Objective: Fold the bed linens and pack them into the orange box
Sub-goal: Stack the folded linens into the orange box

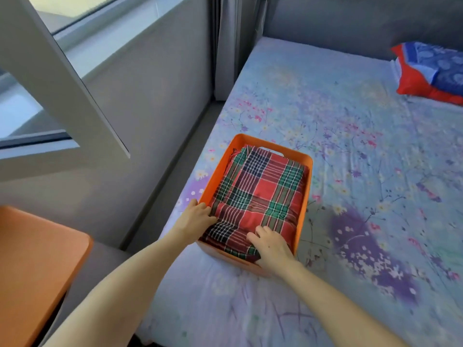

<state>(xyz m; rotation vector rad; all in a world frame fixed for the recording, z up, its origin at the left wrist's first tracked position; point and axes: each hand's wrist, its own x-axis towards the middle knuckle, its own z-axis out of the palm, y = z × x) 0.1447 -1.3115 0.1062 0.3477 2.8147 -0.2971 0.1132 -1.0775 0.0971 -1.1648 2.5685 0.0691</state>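
Now left hand (pixel 198 216), right hand (pixel 270 246) touch plaid linen (pixel 263 186) in orange box (pixel 216 175).

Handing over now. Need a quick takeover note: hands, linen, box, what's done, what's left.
Left hand: open, fingers pushing the plaid linen at its left edge, by the orange box near-left corner.
Right hand: open, flat on the linen's near end.
Things: the linen is folded and inside the box, which sits on the bed.
Done: folding and loading, as far as visible.
Left: probably just press the near end down, since it sits about rim level. No other loose linen shows.
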